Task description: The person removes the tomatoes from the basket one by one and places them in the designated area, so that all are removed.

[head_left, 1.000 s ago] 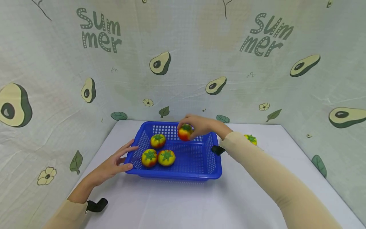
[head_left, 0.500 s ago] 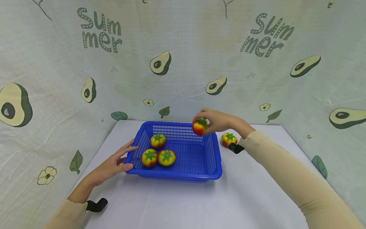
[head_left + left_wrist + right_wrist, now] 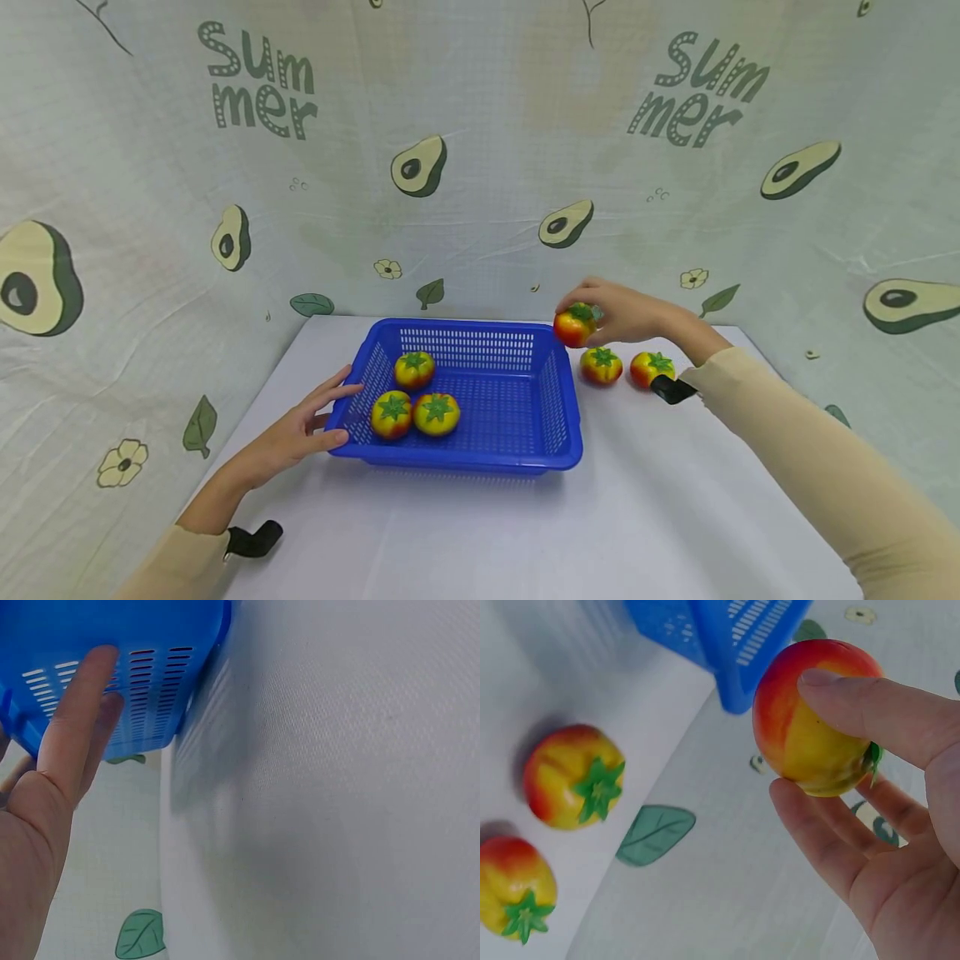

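My right hand (image 3: pixel 618 312) holds a red-and-yellow tomato (image 3: pixel 574 325) with a green star-shaped top, just above the right back corner of the blue plastic basket (image 3: pixel 480 460). In the right wrist view, thumb and fingers pinch this tomato (image 3: pixel 817 720) from opposite sides. My left hand (image 3: pixel 288 437) rests at the basket's left end, fingers fairly straight; in the left wrist view they touch the slotted wall (image 3: pixel 157 675). Inside the basket, on its left side, are three similar tomatoes: one at the back (image 3: pixel 415 370), one front left (image 3: pixel 392 415) and one beside it (image 3: pixel 437 414).
Two more tomatoes sit on the white table (image 3: pixel 480 542) right of the basket: a nearer-to-basket tomato (image 3: pixel 601 366) and a farther tomato (image 3: pixel 651 369), partly under the right wrist's black camera mount (image 3: pixel 672 390). A printed cloth (image 3: pixel 487 167) hangs behind and at both sides.
My right hand has carried the tomato rightward and slightly up, from over the basket's inside to its right back corner. Both table tomatoes have come into view. The left hand stays put.
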The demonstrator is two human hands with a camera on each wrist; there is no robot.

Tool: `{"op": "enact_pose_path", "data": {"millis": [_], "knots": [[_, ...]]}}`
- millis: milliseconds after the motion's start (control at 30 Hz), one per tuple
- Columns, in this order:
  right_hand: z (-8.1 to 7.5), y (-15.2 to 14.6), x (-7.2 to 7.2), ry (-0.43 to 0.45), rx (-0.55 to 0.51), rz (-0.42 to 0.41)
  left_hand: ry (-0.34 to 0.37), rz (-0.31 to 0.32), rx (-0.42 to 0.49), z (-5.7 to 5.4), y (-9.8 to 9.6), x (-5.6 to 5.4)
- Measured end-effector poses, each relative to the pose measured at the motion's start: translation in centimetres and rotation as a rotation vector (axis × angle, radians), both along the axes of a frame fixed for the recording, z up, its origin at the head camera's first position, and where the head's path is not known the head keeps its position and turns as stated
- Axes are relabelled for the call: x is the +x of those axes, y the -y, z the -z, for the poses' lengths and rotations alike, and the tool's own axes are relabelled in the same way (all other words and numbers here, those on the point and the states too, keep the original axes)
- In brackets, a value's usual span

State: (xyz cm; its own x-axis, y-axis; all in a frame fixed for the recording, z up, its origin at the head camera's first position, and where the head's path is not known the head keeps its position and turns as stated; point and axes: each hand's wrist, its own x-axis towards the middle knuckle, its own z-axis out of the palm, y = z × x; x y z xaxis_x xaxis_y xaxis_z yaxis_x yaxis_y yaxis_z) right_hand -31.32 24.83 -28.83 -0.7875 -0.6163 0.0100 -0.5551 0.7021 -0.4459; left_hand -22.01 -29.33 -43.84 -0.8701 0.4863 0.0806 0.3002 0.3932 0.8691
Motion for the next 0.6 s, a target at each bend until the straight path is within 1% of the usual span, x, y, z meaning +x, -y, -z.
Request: {"op": "enact_pose_path", "data": {"millis": [300, 600], "knots": [[0.0, -3.6, 0.6, 0.013, -0.015, 0.061, 0.014, 0.001, 0.012, 0.1, 0.1, -0.2], [0.6, -7.1, 0.9, -0.008, 0.007, 0.114, 0.012, 0.004, 0.013, 0.1, 0.1, -0.1]]}}
